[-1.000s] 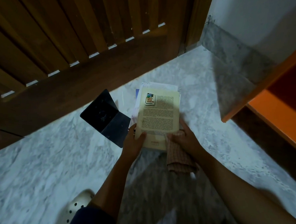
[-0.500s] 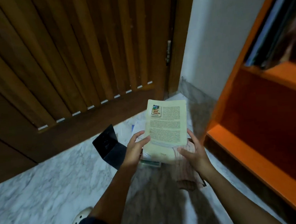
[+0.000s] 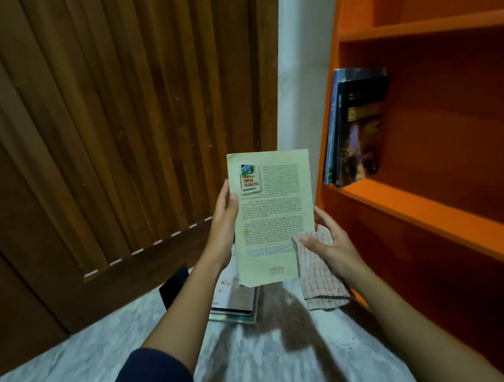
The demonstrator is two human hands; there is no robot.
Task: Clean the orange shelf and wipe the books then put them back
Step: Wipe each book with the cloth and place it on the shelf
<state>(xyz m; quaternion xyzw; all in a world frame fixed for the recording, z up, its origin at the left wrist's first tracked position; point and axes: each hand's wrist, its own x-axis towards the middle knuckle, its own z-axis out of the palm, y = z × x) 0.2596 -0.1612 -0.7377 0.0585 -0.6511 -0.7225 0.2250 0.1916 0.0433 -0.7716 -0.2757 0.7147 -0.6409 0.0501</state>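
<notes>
book (image 3: 271, 216) was flat on the floor stack (image 3: 236, 304) 1 s ago, both hands at its near edge. now it's lifted clear and held upright, back cover facing the camera, view tilted up with it. stack is left on the floor (image 3: 107, 359) below the book, next to a black folded item (image 3: 175, 284).

left hand (image 3: 224, 221) is clamped on the book's left edge, thumb on the cover, fingers behind. right hand (image 3: 328, 242) is at the lower right edge, thumb pinning the checked cloth (image 3: 319, 277) over that corner. the rest of the cloth hangs down below the hand.

book sits between the 2 hands, in the air in front of the wooden door (image 3: 110, 125), just left of the orange shelf (image 3: 421, 208). its top is about level with the shelf board where a few books (image 3: 358, 132) already stand at the left end, against the side wall.

my read: book is picked up for wiping or already wiped, can't tell which. likely next is a wipe with the cloth or slotting it beside the standing books. more books in the stack are still to do.
</notes>
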